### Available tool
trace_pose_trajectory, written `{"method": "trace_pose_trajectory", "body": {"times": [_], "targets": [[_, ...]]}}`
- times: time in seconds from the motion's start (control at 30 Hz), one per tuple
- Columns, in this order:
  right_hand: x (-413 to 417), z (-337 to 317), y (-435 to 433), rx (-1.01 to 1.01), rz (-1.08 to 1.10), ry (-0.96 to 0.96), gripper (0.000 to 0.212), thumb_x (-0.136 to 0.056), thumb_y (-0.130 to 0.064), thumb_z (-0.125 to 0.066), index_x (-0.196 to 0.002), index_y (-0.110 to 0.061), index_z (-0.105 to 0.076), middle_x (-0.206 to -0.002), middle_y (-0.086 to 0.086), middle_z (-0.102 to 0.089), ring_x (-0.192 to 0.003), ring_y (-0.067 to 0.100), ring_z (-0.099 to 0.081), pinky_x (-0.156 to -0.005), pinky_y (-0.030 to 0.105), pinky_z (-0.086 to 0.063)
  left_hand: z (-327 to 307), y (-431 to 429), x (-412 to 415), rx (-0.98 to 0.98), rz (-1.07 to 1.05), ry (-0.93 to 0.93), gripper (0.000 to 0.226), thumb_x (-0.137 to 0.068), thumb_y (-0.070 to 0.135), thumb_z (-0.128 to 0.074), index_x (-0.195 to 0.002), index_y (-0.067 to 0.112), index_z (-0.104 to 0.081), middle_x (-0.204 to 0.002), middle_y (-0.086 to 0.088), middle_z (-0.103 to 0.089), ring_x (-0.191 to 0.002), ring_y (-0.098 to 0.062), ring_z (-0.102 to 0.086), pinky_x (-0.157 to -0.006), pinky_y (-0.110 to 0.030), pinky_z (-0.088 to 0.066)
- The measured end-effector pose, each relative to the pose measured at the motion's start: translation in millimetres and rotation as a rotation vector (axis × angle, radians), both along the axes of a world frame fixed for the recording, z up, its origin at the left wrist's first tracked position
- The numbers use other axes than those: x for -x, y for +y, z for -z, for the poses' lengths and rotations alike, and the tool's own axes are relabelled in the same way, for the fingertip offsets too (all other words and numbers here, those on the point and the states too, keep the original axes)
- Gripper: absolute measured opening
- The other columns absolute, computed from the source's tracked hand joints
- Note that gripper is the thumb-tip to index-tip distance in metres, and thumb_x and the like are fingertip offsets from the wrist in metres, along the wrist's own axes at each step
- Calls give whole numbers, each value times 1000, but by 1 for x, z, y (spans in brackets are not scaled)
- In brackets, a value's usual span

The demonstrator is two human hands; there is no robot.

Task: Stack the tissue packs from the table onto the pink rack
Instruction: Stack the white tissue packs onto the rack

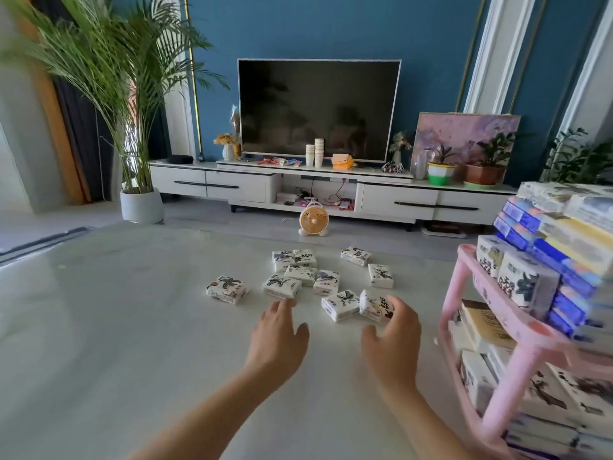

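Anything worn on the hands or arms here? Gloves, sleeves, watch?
Nothing worn that shows: left hand and right hand are bare, with no gloves, rings, watch or bands seen. The forearms are uncovered to the frame edge, no sleeve in view.

tissue packs (282, 286) wht w/ blk ink print; rack (517, 366) pink; table (132, 310) wht marble

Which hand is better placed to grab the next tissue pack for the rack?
Right. The right hand has its fingers at the tilted white printed tissue pack, and the pink plastic rack stands on that same side. The left hand is open and farther from the rack.
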State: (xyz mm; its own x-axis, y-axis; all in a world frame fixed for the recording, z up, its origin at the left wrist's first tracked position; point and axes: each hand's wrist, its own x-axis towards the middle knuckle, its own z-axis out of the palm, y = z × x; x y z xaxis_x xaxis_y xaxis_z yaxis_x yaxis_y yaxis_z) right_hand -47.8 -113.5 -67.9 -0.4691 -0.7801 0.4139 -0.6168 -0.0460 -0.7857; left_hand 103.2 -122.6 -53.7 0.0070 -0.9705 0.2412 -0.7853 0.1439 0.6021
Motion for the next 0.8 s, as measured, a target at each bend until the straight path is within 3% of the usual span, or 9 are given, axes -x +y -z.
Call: {"method": "trace_pose_trajectory", "body": {"times": [0.13,0.23,0.3,0.4,0.53,0.6,0.63,0.7,0.8], "targets": [[10,5,-35,55,23,42,63,-65,1,-66,-125,1,-47,-125,17,-52,-119,35,-44,-101,37,-30,16,-37,47,172,104,-67,60,-90,36,-51,-141,20,-25,-149,2,-23,-137,-17,-20,-108,-27,-17],[16,8,-57,-117,-16,153,78,-72,-10,-60,-142,-5,-27,-145,14,-34,-135,30,-29,-111,40,-23,27,-61,67,149,81,-39,69,-89,44,-51,-144,19,-18,-153,1,-18,-139,-17,-17,-110,-29,-14],[18,12,-64,-266,-3,240,79,-80,-19,-55,-147,-11,-13,-151,10,-24,-139,27,-19,-114,40,-16,34,-70,70,88,68,-69,73,-89,49,-47,-145,16,-14,-152,-2,-21,-138,-19,-20,-110,-32,-14],[20,16,-63,-323,0,310,69,-87,-29,-52,-144,-14,-18,-143,9,-35,-135,26,-29,-112,37,-18,38,-72,66,113,26,-64,69,-88,46,-51,-142,15,-21,-144,-4,-37,-132,-22,-32,-106,-30,-21],[23,17,-52,-206,-136,216,58,-83,-19,-61,-135,-14,-36,-128,8,-50,-120,25,-47,-96,31,-33,28,-56,59,81,19,157,76,-76,37,-69,-139,18,-30,-133,-4,-48,-124,-22,-41,-100,-28,-31],[21,14,-38,-78,-211,90,37,-85,-13,-61,-118,-15,-44,-112,6,-58,-103,27,-57,-77,30,-38,18,-39,53,13,37,314,87,-67,34,-79,-139,24,-31,-125,-4,-52,-119,-21,-45,-99,-30,-37],[18,11,-29,-32,-238,49,26,-87,-13,-58,-106,-17,-41,-101,4,-59,-91,27,-58,-67,29,-36,11,-26,48,-11,42,401,88,-62,32,-83,-135,28,-34,-118,-3,-55,-112,-19,-49,-95,-30,-41],[14,8,-8,23,-289,21,25,-87,-17,-59,-93,-22,-35,-87,-1,-57,-75,22,-55,-55,24,-32,-6,2,35,-30,53,531,83,-56,21,-87,-122,33,-38,-102,4,-57,-96,-13,-54,-82,-23,-44],[6,0,39,244,-355,45,27,-80,-28,-68,-86,-29,-42,-85,-7,-55,-72,3,-55,-58,4,-39,-39,50,13,-77,103,714,69,-61,0,-82,-115,24,-46,-96,1,-61,-85,-14,-61,-74,-21,-50]]}}
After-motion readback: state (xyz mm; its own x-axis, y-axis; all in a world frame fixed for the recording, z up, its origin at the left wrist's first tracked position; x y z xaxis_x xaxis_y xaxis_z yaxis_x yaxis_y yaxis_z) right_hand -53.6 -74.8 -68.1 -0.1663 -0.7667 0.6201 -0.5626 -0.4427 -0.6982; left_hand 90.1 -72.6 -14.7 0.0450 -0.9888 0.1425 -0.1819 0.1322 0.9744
